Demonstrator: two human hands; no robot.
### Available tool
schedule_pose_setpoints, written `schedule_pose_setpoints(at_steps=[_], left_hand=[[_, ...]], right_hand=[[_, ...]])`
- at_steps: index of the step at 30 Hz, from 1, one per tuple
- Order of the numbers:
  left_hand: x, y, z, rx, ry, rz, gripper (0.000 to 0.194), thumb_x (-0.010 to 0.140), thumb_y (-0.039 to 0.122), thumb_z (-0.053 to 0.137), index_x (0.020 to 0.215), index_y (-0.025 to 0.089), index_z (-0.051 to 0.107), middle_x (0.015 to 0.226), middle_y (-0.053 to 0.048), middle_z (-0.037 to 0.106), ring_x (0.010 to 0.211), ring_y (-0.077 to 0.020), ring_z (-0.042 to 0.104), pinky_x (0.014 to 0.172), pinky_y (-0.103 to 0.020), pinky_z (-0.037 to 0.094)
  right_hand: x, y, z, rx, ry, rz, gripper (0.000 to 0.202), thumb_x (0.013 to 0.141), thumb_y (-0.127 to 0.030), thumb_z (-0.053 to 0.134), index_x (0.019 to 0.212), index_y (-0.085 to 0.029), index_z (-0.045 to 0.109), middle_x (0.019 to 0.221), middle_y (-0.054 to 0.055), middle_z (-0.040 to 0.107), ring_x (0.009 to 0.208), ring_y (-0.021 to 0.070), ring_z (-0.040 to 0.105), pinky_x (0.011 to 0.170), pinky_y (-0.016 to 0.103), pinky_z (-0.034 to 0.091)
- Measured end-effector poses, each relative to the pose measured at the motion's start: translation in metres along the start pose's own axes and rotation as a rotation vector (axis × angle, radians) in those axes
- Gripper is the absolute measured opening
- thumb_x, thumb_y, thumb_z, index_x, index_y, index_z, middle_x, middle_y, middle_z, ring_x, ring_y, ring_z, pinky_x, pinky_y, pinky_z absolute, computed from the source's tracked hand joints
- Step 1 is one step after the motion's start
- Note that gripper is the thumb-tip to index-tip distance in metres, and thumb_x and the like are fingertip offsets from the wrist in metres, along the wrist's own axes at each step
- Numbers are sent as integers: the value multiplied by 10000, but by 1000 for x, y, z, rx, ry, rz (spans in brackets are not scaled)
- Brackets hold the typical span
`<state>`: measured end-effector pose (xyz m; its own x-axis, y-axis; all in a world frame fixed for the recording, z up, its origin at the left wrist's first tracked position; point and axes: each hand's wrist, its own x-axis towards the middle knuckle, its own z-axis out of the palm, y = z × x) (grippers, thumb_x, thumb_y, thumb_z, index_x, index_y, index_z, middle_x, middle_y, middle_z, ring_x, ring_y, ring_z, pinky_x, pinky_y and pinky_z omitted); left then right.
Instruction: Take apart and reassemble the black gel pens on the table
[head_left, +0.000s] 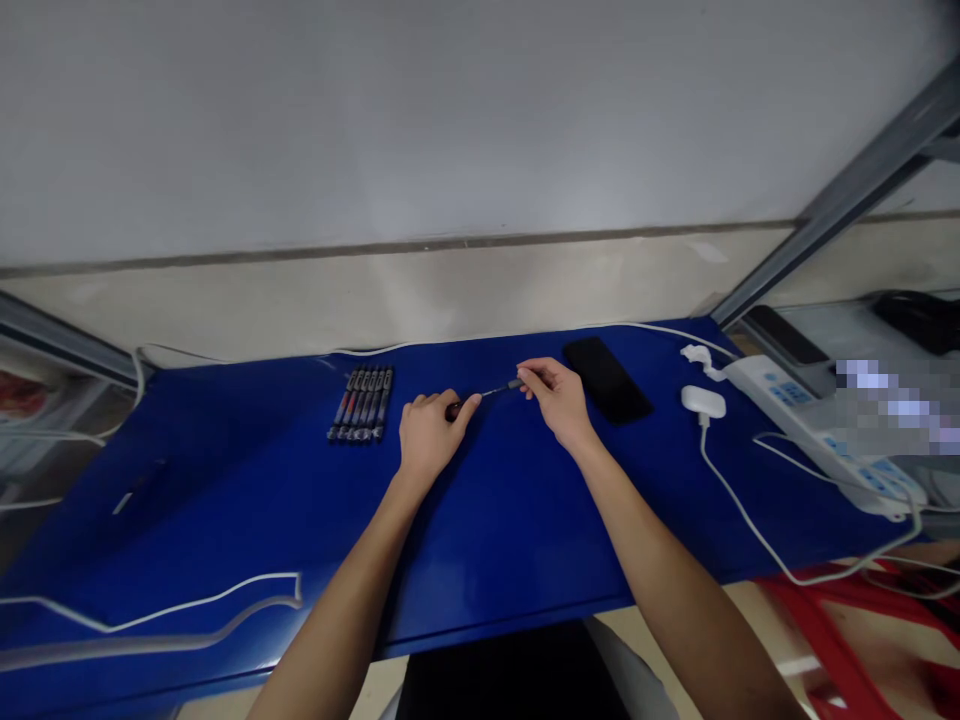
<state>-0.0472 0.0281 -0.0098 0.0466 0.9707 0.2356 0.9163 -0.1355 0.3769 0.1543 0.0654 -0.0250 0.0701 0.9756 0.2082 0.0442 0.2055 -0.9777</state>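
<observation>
Over the middle of the blue table (480,540), my left hand (433,432) is closed around a dark pen barrel (453,411). Its thumb points toward my right hand (556,398), whose fingertips pinch a small dark pen part (514,384). A thin shaft (494,391) spans the gap between the two hands. To the left of my left hand, several dark pens (361,404) lie side by side in a row. Just right of my right hand a black phone (608,379) lies flat.
A white earphone case (703,402) on a cable sits at the right, beside a long white power strip (825,435). Another pen (139,487) lies at the far left. White cables cross the front left and run along the wall.
</observation>
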Motion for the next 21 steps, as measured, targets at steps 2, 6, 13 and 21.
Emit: schedule_pose_setpoints(at_steps=[2,6,13,21], left_hand=[[0,0,0,1,-4,0,510,940,605,402,678,203,572,653,-32,624,685,-191,542,664,-296,268],[0,1,-1,-2,1,1,501,940,596,406,687,201,583,669,-38,634,686,-192,544,660,-295,268],[0,2,-1,-9,4,-16,493,932,595,424,674,204,579,646,-33,624,683,-191,550,663,-293,289],[0,1,-2,-23,5,-17,501,931,600,419,663,202,564,650,-33,630,684,-192,552,653,-290,277]], right_hand=[[-1,0,1,-7,-5,7,229,820,-389,683,922,-184,685,699,15,650,609,142,607,587,294,486],[-4,-2,5,-15,-37,14,224,822,-389,684,920,-188,685,700,15,653,605,144,612,606,304,498],[-6,-3,9,-15,-69,18,224,826,-405,679,916,-200,684,713,15,658,618,148,619,615,309,507],[-4,-1,8,-10,-42,-1,222,826,-395,684,917,-192,685,692,13,649,602,148,616,613,311,509]])
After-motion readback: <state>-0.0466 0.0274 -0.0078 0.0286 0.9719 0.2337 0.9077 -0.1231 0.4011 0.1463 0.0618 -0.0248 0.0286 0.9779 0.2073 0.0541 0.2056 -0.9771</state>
